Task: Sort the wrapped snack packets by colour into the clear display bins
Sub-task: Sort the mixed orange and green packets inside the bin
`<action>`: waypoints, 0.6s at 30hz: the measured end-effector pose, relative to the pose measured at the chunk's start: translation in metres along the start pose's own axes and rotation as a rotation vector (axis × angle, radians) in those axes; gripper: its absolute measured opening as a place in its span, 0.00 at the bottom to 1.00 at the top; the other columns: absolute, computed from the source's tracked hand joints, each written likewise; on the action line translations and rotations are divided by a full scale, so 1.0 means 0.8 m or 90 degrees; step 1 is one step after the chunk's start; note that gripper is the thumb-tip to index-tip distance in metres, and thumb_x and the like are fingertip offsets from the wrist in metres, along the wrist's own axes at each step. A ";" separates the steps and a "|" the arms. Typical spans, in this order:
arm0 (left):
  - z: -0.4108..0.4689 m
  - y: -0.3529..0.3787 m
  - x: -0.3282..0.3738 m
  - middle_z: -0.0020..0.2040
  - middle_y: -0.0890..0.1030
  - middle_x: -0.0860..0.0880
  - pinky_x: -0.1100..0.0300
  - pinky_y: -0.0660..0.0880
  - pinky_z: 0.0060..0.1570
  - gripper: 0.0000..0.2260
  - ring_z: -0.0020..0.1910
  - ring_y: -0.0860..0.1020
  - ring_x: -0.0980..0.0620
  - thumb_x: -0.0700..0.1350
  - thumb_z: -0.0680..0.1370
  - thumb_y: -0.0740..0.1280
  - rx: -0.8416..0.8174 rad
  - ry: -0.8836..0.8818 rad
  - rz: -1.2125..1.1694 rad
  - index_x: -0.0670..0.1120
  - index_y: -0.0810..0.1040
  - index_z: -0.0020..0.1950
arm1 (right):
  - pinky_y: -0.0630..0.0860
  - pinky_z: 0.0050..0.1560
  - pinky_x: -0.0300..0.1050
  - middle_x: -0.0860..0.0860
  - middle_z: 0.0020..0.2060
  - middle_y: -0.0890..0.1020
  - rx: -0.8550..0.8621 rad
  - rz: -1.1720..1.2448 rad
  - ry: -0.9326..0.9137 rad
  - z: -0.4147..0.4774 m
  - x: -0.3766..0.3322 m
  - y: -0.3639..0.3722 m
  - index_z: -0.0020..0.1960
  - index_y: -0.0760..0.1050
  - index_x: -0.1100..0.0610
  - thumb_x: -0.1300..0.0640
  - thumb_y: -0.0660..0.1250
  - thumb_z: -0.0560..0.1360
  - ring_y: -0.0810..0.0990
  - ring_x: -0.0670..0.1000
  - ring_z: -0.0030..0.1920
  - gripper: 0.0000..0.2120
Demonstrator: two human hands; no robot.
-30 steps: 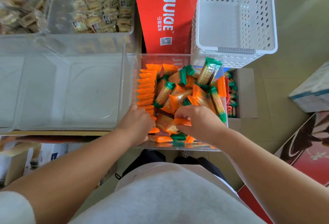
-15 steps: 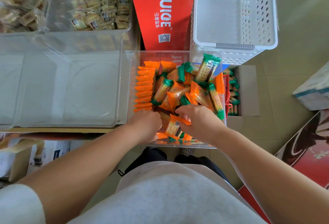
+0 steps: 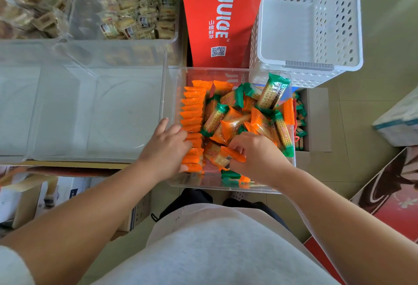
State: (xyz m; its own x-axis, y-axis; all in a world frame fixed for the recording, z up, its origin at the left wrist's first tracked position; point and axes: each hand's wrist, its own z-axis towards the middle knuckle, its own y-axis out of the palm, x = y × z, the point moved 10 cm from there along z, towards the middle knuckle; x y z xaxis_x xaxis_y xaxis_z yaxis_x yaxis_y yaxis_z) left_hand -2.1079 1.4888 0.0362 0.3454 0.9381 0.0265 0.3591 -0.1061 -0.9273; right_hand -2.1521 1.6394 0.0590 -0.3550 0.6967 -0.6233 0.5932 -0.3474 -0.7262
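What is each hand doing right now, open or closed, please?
Left hand: fingers and thumb curled round the near end of the row of orange packets.
Right hand: closed, pinching one orange packet.

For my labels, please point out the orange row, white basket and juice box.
orange row [image 3: 192, 115], head view, a middle packet.
white basket [image 3: 343, 67], head view, near rim.
juice box [image 3: 239, 13], head view, red face.

A shop stockroom: snack-filled clear bins [image 3: 126, 13] beside juice carton [image 3: 222, 17].
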 end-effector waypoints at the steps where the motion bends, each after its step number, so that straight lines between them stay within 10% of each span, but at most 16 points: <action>1: -0.002 0.002 -0.003 0.45 0.80 0.47 0.34 0.66 0.66 0.26 0.54 0.77 0.41 0.59 0.55 0.84 -0.002 -0.003 -0.005 0.46 0.84 0.45 | 0.78 0.38 0.51 0.46 0.41 0.77 0.020 0.006 -0.007 0.002 -0.006 -0.005 0.48 0.81 0.53 0.45 0.65 0.66 0.77 0.50 0.38 0.16; 4: -0.002 0.000 -0.008 0.61 0.80 0.44 0.34 0.60 0.70 0.31 0.67 0.74 0.41 0.61 0.62 0.80 -0.005 0.010 0.000 0.49 0.81 0.60 | 0.78 0.38 0.52 0.48 0.41 0.78 0.067 0.016 -0.022 0.011 -0.022 -0.021 0.49 0.80 0.55 0.51 0.67 0.67 0.76 0.50 0.38 0.13; 7: 0.002 0.012 -0.004 0.82 0.54 0.47 0.31 0.42 0.73 0.33 0.81 0.51 0.44 0.64 0.77 0.64 -0.056 0.048 0.044 0.54 0.60 0.79 | 0.78 0.39 0.52 0.49 0.41 0.79 0.117 0.027 -0.004 0.023 -0.029 -0.042 0.49 0.81 0.56 0.54 0.70 0.68 0.76 0.50 0.40 0.11; 13: 0.018 -0.005 -0.008 0.77 0.64 0.47 0.30 0.42 0.73 0.23 0.80 0.55 0.43 0.63 0.81 0.56 -0.066 0.090 0.012 0.52 0.71 0.72 | 0.76 0.42 0.40 0.48 0.45 0.80 0.219 0.031 0.044 0.043 -0.019 -0.086 0.55 0.81 0.54 0.57 0.72 0.75 0.79 0.48 0.41 0.09; 18: 0.057 -0.046 -0.038 0.79 0.62 0.46 0.36 0.43 0.76 0.30 0.80 0.54 0.44 0.63 0.80 0.59 0.027 0.031 -0.020 0.49 0.64 0.77 | 0.79 0.47 0.49 0.48 0.47 0.80 0.275 0.058 0.058 0.053 -0.006 -0.113 0.56 0.80 0.55 0.57 0.70 0.76 0.80 0.49 0.44 0.09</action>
State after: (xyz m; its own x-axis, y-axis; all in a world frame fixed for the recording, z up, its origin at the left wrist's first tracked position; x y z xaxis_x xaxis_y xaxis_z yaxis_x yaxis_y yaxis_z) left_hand -2.1715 1.4792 0.0524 0.3775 0.9231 0.0727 0.3334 -0.0623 -0.9407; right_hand -2.2344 1.6406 0.1154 -0.2387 0.6967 -0.6765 0.2557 -0.6270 -0.7359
